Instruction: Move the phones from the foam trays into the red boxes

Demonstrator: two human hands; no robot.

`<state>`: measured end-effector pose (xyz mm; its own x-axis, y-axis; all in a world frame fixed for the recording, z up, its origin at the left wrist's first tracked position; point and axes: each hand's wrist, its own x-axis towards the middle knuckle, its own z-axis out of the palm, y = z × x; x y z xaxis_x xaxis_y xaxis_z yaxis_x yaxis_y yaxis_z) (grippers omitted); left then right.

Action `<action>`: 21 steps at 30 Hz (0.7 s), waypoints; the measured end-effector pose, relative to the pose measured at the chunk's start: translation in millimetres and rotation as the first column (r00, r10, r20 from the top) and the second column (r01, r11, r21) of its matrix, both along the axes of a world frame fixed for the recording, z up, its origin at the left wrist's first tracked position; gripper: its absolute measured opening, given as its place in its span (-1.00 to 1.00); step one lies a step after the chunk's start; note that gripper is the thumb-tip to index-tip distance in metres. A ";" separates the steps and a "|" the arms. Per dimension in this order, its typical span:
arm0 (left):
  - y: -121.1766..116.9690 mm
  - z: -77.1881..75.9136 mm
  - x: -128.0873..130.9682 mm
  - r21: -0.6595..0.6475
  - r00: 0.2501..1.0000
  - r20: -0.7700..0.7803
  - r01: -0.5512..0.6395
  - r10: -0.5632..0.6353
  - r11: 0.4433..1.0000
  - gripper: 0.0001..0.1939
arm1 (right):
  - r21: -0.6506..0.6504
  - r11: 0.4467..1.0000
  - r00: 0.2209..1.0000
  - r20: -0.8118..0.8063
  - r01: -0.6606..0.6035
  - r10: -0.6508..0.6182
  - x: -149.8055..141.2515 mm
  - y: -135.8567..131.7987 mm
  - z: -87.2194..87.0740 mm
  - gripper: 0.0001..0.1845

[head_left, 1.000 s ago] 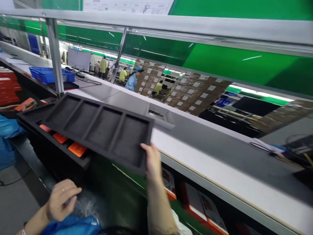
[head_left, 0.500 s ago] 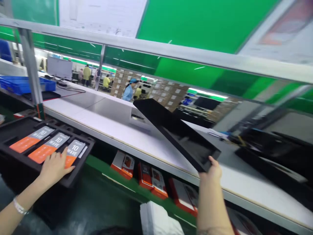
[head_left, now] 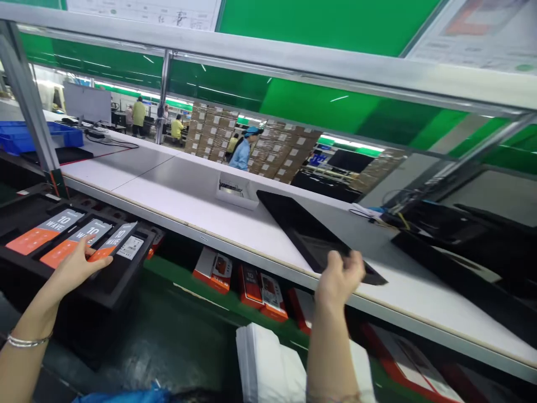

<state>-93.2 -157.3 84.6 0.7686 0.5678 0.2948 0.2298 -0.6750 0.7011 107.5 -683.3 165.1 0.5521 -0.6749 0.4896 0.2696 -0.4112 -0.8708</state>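
My left hand [head_left: 78, 262] grips a grey and orange box [head_left: 114, 242] marked "10 WAVE" between thumb and fingers. The box is tilted in the right-hand part of a black foam tray [head_left: 107, 294], with a white label [head_left: 131, 247] showing beside it. Two matching boxes, the left one [head_left: 46, 230] and the middle one [head_left: 78, 240], lie in slots of the same tray. My right hand [head_left: 340, 274], fingers apart and slightly curled, hovers over the near end of a shallow black tray [head_left: 289, 224] that rests on the white bench.
On the bench [head_left: 184, 190] stands a small white open box [head_left: 237, 190]. Several orange and white boxes [head_left: 213, 268] line a green shelf below. White folded sheets [head_left: 268, 358] are stacked in front. A metal frame post [head_left: 31, 106] rises at left, near a blue bin [head_left: 42, 136].
My right hand has let go of the shallow black tray, which now lies down on the bench. My left hand has closed on the right-hand box and tilted it up.
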 end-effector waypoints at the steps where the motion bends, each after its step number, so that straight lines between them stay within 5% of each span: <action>1: -5.3 10.0 -5.4 -0.182 0.998 0.060 0.040 -0.030 0.983 -0.19 | -0.037 0.975 0.974 0.057 -0.219 0.221 -23.9 30.5 -5.2 -0.43; 2: -14.5 20.6 -11.1 -0.355 0.989 0.135 0.105 -0.060 0.929 -0.20 | -0.086 0.912 0.914 0.016 -0.402 0.404 -50.0 61.6 -11.0 -0.51; 4: -44.1 39.4 -21.0 -0.625 0.944 0.313 0.289 -0.107 0.725 -0.18 | -0.152 0.619 0.636 -0.121 -0.770 0.762 -102.4 119.0 -22.4 -0.61; 6: -83.8 49.7 -25.8 -0.722 0.861 0.488 0.489 -0.140 0.489 -0.13 | -0.213 0.312 0.359 -0.236 -0.926 0.903 -145.8 161.3 -31.3 -0.65; 7: -105.1 50.7 -25.9 -0.719 0.819 0.550 0.563 -0.163 0.407 -0.10 | -0.214 0.200 0.254 -0.263 -0.956 0.931 -162.1 175.3 -35.0 -0.62; 9: -146.3 45.0 -22.6 -0.696 0.777 0.592 0.627 -0.215 0.350 -0.04 | -0.187 0.100 0.146 -0.246 -0.977 0.958 -183.4 189.4 -43.0 -0.53; 11: -180.9 31.2 -17.4 -0.698 0.793 0.548 0.609 -0.266 0.378 0.00 | -0.167 0.154 0.185 -0.189 -0.974 0.964 -193.1 188.6 -54.7 -0.43; 14: -216.3 -0.9 -10.1 -0.742 0.843 0.417 0.532 -0.340 0.408 0.01 | -0.086 0.309 0.320 -0.197 -0.947 0.927 -197.8 170.8 -83.0 -0.35; 18: -243.5 -51.1 -2.7 -0.805 0.808 0.252 0.480 -0.532 0.349 0.00 | 0.244 0.364 0.322 -0.195 -0.899 0.926 -198.0 139.1 -133.7 -0.45; 21: -252.1 -64.7 -2.2 -0.821 0.727 0.116 0.454 -0.677 0.347 0.10 | 0.456 0.419 0.417 -0.111 -0.785 0.902 -188.2 116.7 -167.8 -0.54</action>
